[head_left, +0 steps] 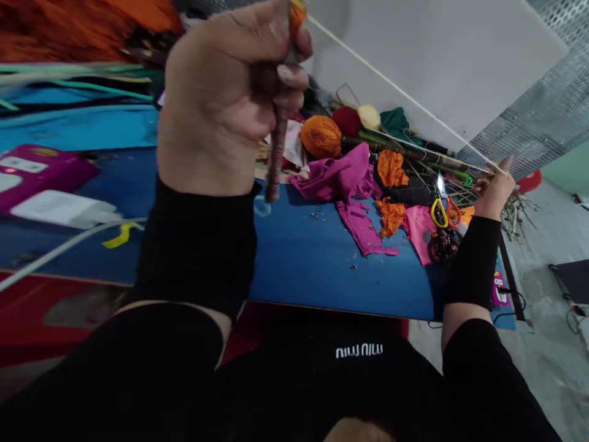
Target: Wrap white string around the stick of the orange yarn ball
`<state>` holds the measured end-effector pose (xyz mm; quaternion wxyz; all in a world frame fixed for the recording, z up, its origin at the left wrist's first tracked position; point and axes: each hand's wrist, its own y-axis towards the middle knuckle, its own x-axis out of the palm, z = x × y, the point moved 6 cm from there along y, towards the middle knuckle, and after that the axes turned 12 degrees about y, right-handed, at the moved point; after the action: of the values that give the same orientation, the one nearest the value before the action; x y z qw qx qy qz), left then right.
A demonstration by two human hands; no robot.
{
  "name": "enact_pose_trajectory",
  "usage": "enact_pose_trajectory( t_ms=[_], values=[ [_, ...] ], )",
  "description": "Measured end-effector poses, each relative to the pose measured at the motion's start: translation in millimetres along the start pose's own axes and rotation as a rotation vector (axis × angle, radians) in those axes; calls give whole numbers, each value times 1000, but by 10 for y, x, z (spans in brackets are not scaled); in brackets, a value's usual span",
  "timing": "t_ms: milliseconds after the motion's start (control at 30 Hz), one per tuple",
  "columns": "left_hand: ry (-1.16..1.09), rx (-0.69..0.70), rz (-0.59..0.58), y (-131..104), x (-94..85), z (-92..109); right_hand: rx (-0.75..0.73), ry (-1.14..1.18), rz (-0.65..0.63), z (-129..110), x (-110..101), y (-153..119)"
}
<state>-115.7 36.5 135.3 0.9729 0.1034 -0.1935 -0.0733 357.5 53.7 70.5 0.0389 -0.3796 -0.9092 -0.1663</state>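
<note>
My left hand [225, 92] is raised close to the camera, fingers closed around a thin wrapped stick [277, 153] that hangs down from my fist. A pale thread [396, 89] runs taut from the top of the stick to my right hand [494, 187], which pinches its far end out at the right over the blue table [299, 258]. Both wrists wear black sleeves.
Orange, red and cream yarn balls [321, 136], pink cloth [345, 181] and orange scraps [391, 169] lie on the table. Yellow-and-red scissors [442, 205] rest by a bundle of sticks [414, 153]. A magenta box [37, 172] and white charger [59, 209] sit at left.
</note>
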Motion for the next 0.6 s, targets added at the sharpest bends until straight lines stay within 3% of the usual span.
enact_pose_trajectory(
  t_ms=[33,100,167,233,333,400,433,467,533,600],
  values=[
    [-54,-28,28,19,-28,3,70,47,-13,-49,55,-18],
    [-121,-60,63,58,-51,-4,206,185,-195,-206,306,-40],
    [-122,-74,83,88,-48,-24,168,310,-371,-499,603,-18],
    [-107,-88,92,104,-35,-50,-45,353,-435,-854,842,36],
    [-119,-104,72,111,-20,-73,-616,269,-412,-1371,1039,-40],
    [-136,-93,65,118,-35,-66,-899,148,-472,-1535,1129,-210],
    [-151,-90,65,123,-47,-63,-913,35,-557,-1526,1195,-263],
    [-169,-89,65,129,-59,-61,-837,-115,-666,-1451,1270,-280],
    [-212,-105,62,141,-71,-65,-524,-496,-893,-1138,1382,-252],
    [-252,-137,66,150,-71,-78,-299,-874,-974,-835,1403,-183]
  ],
)
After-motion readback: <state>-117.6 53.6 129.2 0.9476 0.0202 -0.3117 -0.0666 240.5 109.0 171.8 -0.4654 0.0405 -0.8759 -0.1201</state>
